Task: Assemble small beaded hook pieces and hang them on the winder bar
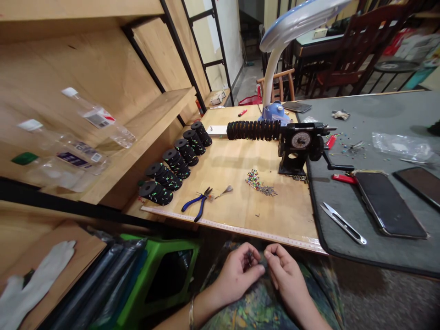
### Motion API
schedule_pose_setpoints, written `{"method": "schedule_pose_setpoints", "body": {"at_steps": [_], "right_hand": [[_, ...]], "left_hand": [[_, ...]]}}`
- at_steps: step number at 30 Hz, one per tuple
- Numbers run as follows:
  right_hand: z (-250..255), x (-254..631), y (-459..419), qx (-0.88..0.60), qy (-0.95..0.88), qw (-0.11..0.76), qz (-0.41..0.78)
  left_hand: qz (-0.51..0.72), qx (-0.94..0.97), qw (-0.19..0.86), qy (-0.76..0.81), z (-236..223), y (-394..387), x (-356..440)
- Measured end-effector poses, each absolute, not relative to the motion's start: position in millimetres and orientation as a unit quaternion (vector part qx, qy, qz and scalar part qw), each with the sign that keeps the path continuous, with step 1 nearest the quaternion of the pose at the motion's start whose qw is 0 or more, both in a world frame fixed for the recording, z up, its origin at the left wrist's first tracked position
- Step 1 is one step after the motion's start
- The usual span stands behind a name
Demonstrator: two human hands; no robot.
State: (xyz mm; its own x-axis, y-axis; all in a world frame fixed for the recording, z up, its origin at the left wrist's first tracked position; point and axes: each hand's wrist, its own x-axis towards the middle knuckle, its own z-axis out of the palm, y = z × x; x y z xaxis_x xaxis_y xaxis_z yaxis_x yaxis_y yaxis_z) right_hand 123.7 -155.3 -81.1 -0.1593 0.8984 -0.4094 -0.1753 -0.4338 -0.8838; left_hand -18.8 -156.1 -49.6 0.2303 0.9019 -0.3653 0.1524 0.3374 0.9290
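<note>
My left hand (238, 272) and my right hand (287, 275) meet over my lap, below the table's front edge. Both are curled, fingertips pinched together on a small dark thing (261, 260) that I cannot make out. On the wooden table (237, 215) above them lie blue-handled pliers (198, 201), a heap of small coloured pins (258, 182) and a black hand-crank winder (299, 149) with a row of black spools (252, 130) on its shaft.
Stacks of black spools (176, 162) line the table's left side. A grey mat (385, 243) on the right carries snips (343, 222), two phones (388, 201), a red lighter (343, 178). A lamp (275, 73) stands behind. Bottles (99, 118) lie on the shelf; a green stool (165, 275) and white glove (37, 279) are lower left.
</note>
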Motion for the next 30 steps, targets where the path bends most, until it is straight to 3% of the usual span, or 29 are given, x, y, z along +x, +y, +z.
{"method": "schedule_pose_setpoints", "body": {"at_steps": [17, 25, 30], "right_hand": [[-85.3, 126.3, -158.0, -0.484, -0.402, 0.367, 0.685], [-78.1, 125.7, -158.4, -0.484, -0.539, 0.300, 0.621], [-71.6, 125.7, -159.6, -0.479, -0.553, 0.306, 0.610]], "left_hand": [[0.313, 0.572, 0.468, 0.596, -47.1, -155.4, -20.2], [0.342, 0.600, 0.454, 0.563, -35.5, -149.0, -30.5], [0.369, 0.592, 0.420, 0.581, -39.5, -145.4, -30.9]]}}
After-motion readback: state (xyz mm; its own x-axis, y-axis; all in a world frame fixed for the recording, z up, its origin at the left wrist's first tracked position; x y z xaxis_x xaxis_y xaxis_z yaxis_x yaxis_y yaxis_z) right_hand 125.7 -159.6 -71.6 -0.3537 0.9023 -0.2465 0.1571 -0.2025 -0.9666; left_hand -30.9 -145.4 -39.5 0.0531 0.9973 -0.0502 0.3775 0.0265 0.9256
